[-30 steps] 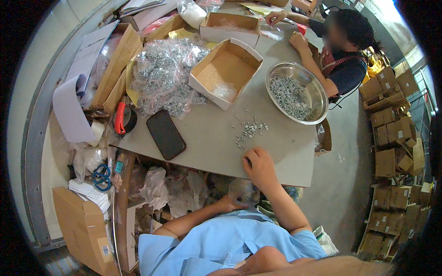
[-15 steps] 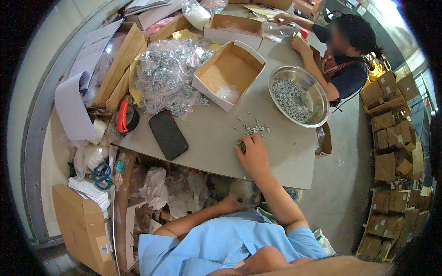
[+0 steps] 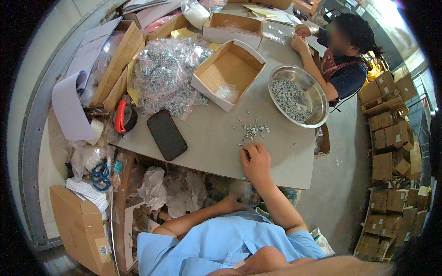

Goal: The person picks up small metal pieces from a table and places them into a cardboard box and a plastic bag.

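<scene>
Loose silver screws (image 3: 253, 130) lie in a small pile on the grey table. Just on the near side of them, my right hand (image 3: 258, 161) rests on the tabletop, fingers curled and closed; what they hold, if anything, is hidden. Below the table's front edge, my left hand (image 3: 229, 204) is closed on a clear plastic bag (image 3: 244, 193) that sits against the edge; its fingers are partly covered. A steel bowl (image 3: 298, 96) full of screws stands to the right. Left of the pile lies a dark phone (image 3: 167, 135).
A heap of filled clear bags (image 3: 170, 76) and an open cardboard box (image 3: 230, 73) are beyond the phone. A red tape dispenser (image 3: 121, 117) and blue-handled scissors (image 3: 100, 177) lie left. A co-worker (image 3: 343, 60) sits far right; stacked cartons (image 3: 384, 138) line the right side.
My right hand has drawn back from the screw pile toward the table's front edge, with its fingers curled. The co-worker's hands have come together. My left hand has stayed in place.
</scene>
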The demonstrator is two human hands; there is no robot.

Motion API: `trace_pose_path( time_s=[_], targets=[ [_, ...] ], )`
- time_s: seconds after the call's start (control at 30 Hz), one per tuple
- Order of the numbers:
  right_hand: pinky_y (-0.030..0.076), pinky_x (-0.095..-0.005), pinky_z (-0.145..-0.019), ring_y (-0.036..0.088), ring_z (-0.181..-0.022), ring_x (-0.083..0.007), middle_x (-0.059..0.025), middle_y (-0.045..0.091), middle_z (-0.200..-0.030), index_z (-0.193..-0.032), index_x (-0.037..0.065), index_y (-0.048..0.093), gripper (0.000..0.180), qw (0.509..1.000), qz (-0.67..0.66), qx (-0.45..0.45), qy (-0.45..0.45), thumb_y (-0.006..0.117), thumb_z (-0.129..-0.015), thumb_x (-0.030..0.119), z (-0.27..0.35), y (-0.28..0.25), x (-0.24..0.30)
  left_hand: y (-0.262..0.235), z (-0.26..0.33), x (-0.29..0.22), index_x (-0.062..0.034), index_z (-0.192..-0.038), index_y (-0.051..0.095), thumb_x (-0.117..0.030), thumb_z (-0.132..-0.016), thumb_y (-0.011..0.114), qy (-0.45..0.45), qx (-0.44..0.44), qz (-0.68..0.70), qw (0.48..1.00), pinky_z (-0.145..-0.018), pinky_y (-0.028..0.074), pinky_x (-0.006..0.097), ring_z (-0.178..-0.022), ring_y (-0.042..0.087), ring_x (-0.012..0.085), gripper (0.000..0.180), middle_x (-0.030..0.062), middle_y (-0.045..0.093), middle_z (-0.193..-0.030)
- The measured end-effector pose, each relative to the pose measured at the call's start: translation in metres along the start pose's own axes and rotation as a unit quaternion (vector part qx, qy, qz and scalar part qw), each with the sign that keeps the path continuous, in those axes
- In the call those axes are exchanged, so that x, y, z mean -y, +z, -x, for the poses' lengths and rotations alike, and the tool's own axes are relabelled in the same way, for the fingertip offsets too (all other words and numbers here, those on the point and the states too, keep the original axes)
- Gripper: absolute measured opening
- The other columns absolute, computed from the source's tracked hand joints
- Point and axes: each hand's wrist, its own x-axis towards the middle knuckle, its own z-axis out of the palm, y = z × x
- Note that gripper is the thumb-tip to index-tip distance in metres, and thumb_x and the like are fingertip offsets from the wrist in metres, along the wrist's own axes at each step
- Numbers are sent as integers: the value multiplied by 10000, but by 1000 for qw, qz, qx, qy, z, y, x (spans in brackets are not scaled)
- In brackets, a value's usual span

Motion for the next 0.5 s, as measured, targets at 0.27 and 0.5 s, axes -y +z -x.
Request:
trace_pose_path(
  time_s=[0.27,0.5],
  targets=[
    [456,-410,-665,571,-743,-329,-135,594,-789,-781,57,627,108,983,-13,183,-14,637,-735,155,10,-33,5,-6,-3,1,-45,-1044,567,-313,-691,764,12,49,48,998,-870,423,375,-1006,540,252,485,134,583,-1071],
    [457,-401,-664,571,-775,-311,-134,588,-756,-788,41,631,158,940,-72,333,-28,632,-747,194,12,-54,10,-7,1,-16,-61,-1161,531,-298,-683,776,-20,20,70,997,-921,416,358,-1052,527,235,587,114,571,-1140]
  ],
)
